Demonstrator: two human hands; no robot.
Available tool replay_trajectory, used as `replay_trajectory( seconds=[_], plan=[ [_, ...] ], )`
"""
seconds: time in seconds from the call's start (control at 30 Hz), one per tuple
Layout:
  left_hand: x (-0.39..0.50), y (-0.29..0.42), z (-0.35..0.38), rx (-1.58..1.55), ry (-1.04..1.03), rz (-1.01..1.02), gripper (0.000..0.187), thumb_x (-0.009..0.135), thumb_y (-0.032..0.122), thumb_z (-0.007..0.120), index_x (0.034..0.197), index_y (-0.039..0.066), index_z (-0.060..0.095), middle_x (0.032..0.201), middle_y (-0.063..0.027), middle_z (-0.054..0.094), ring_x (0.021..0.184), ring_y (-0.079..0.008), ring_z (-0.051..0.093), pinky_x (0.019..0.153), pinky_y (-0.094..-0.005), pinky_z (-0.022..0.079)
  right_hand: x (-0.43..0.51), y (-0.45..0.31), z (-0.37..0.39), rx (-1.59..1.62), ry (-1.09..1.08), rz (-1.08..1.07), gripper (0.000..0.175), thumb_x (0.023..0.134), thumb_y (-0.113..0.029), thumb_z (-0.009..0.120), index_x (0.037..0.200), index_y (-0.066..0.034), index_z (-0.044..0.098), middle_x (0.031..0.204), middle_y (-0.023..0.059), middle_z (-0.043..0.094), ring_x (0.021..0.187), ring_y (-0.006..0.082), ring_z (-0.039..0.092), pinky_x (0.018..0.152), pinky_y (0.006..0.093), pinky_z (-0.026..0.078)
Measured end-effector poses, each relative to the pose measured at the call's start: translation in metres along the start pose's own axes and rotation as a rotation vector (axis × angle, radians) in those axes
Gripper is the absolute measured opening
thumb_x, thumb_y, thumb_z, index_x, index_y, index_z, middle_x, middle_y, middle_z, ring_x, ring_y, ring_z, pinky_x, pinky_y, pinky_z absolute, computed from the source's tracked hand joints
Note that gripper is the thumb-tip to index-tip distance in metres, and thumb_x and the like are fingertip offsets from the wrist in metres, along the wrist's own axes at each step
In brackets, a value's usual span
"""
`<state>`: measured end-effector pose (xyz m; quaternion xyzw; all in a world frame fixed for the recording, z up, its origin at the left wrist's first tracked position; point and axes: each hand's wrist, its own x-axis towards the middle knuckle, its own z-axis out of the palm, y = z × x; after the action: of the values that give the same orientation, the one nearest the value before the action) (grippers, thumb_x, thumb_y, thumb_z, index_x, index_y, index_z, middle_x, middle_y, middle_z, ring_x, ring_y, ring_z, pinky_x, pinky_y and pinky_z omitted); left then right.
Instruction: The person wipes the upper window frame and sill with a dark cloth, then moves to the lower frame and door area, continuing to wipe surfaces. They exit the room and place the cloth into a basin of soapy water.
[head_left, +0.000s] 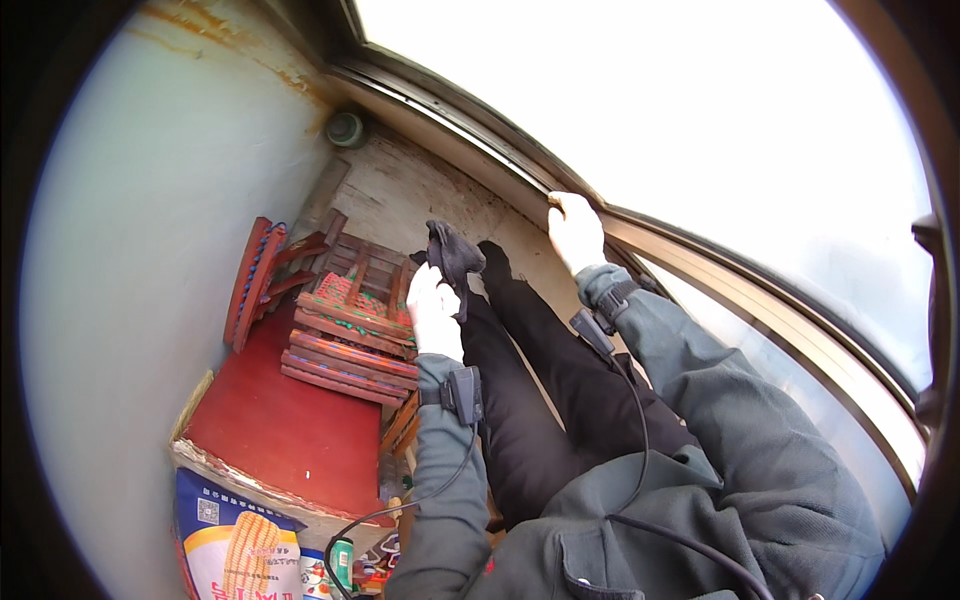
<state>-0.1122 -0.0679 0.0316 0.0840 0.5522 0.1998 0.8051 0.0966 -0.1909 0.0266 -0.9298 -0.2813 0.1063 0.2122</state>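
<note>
My left hand (436, 311), in a white glove, grips a dark cloth (454, 253) that hangs bunched over its fingers, above my legs. My right hand (576, 229), also gloved in white, rests on the metal window frame (517, 161) at its lower rail, fingers curled onto the edge. Whether those fingers close around the rail cannot be told. Bright glass (675, 112) fills the area beyond the frame. Both wrists carry strapped-on devices with cables.
Folded wooden stools (349, 367) are stacked on a red board (285, 420) at the left, one leaning by the wall (150, 247). A round container (346, 130) stands in the far corner. A printed corn bag (240, 555) and a green can (341, 564) are low at the left.
</note>
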Motion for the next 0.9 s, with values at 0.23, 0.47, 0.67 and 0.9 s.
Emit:
replay_trajectory(
  seconds=[0.23,0.47,0.67,0.9],
  plan=[
    [-0.008,-0.005,0.005,0.054,0.002,-0.035,0.024,0.093,0.01,0.056,0.117,0.004,0.058,0.073,0.0059,0.042,0.054,-0.0037,0.038,0.044,-0.0192,0.031,-0.038,0.005,-0.017,-0.084,-0.346,0.295,0.021,0.081,-0.026,0.06,0.073,-0.0064,0.061,0.079,0.0163,0.063,0.08,0.0373,0.061,0.074,0.0457,0.049],
    [-0.027,-0.002,0.012,0.091,-0.06,-0.039,0.018,0.093,0.008,0.054,0.11,0.006,0.062,0.07,0.0072,0.043,0.052,-0.0033,0.035,0.044,-0.021,0.027,-0.029,0.002,-0.008,0.049,-0.275,0.178,0.058,0.082,-0.019,0.057,0.138,-0.0069,0.047,0.14,0.0212,0.047,0.121,0.0336,0.053,0.101,0.0393,0.044],
    [-0.039,0.0,0.01,0.319,-0.083,0.098,0.026,0.092,0.002,0.052,0.117,-0.001,0.059,0.086,0.0013,0.056,0.064,-0.0036,0.047,0.052,-0.0176,0.038,0.033,-0.025,-0.001,-0.084,-0.454,0.492,0.058,0.085,-0.026,0.058,0.137,-0.0054,0.046,0.139,0.0284,0.044,0.13,0.0421,0.041,0.107,0.0466,0.036],
    [-0.055,-0.009,0.017,0.224,-0.077,0.094,0.019,0.093,0.011,0.055,0.11,0.006,0.064,0.068,0.008,0.044,0.052,-0.0014,0.036,0.045,-0.0188,0.028,0.079,-0.083,0.015,-0.552,-0.852,0.162,0.036,0.088,-0.019,0.059,0.122,-0.0059,0.063,0.127,0.0266,0.058,0.123,0.0468,0.049,0.1,0.0711,0.03]
  ],
)
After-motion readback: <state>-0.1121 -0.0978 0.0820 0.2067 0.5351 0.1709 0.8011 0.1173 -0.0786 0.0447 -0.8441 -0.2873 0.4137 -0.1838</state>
